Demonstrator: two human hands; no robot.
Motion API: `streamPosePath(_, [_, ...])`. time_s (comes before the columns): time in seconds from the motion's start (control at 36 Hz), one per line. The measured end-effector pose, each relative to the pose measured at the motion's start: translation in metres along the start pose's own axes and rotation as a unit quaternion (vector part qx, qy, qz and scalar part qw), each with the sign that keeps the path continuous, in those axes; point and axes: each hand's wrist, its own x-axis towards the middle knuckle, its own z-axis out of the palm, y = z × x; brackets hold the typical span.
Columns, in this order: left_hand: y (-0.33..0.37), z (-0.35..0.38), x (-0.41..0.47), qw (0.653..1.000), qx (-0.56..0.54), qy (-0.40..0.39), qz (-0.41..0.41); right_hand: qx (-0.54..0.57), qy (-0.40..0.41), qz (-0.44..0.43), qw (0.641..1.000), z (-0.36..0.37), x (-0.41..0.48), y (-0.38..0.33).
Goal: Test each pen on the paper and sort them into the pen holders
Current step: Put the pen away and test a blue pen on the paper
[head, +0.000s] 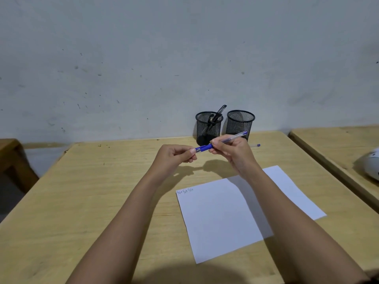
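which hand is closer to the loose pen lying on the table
Right. The right hand sits just beside the loose pen, hiding part of it; the left hand is farther off to its left, pinching one end of the held blue pen.

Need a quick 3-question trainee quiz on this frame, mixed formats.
1. True or false: the left hand and right hand both hold the blue pen.
2. The black pen sticks out of the mesh pen holder on the: A) left B) right C) neither side
3. Fill in: the writing on the sheet of paper sits at its far-____ corner.

Key: 1 true; 2 A; 3 left.
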Motion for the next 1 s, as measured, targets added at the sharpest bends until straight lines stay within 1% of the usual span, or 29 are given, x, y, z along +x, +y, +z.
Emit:
streamPosePath(0.22, [0.001, -0.007, -0.004, 1.000, 0.007, -0.019, -0.023, 0.010, 0.005, -0.010, 1.000, 0.002, -0.003, 0.010])
streamPosePath(0.33, [0.007, -0.007, 0.000, 0.999, 0.025, -0.041, -0.024, -0.020, 0.002, -0.022, 1.000, 0.002, -0.002, 0.010])
streamPosePath(0.36, [0.008, -0.012, 0.001, 0.999, 0.014, -0.021, -0.027, -0.028, 0.025, -0.033, 0.999, -0.003, -0.001, 0.007])
streamPosePath(0.39, [0.007, -0.022, 0.001, 0.999, -0.011, 0.020, -0.036, -0.024, 0.067, -0.049, 0.996, -0.013, 0.000, 0.003])
streamPosePath(0.42, [0.004, -0.039, 0.000, 0.996, -0.040, 0.072, -0.044, -0.001, 0.120, -0.063, 0.991, -0.029, -0.001, -0.004])
streamPosePath(0.47, [-0.004, -0.080, -0.005, 0.984, -0.065, 0.158, -0.045, 0.090, 0.202, -0.084, 0.972, -0.067, -0.006, -0.017])
streamPosePath(0.5, [-0.007, -0.095, -0.007, 0.981, -0.057, 0.180, -0.042, 0.121, 0.222, -0.089, 0.963, -0.080, -0.010, -0.022])
streamPosePath(0.53, [-0.011, -0.101, -0.008, 0.981, -0.043, 0.187, -0.038, 0.140, 0.225, -0.088, 0.960, -0.086, -0.013, -0.024])
streamPosePath(0.58, [-0.013, -0.089, -0.002, 0.985, -0.003, 0.172, -0.028, 0.132, 0.214, -0.075, 0.965, -0.081, -0.012, -0.017])
streamPosePath(0.64, [-0.016, -0.061, 0.006, 0.988, 0.036, 0.146, -0.022, 0.093, 0.203, -0.049, 0.974, -0.063, -0.009, -0.005])
streamPosePath(0.69, [-0.022, -0.037, 0.011, 0.990, 0.064, 0.120, -0.031, 0.048, 0.192, -0.030, 0.980, -0.050, -0.006, 0.004])
streamPosePath(0.75, [-0.031, -0.022, 0.011, 0.988, 0.091, 0.113, -0.043, 0.021, 0.172, -0.012, 0.985, -0.046, -0.005, 0.009])
streamPosePath(0.83, [-0.043, -0.014, 0.011, 0.976, 0.197, 0.094, -0.026, -0.002, 0.154, 0.018, 0.988, -0.046, -0.007, 0.014])
streamPosePath(0.89, [-0.048, -0.014, 0.013, 0.963, 0.260, 0.069, -0.013, -0.001, 0.159, 0.027, 0.987, -0.046, -0.007, 0.017])
streamPosePath(1.0, [-0.051, -0.012, 0.016, 0.946, 0.324, 0.015, 0.010, -0.019, 0.173, 0.029, 0.984, -0.041, -0.010, 0.020])
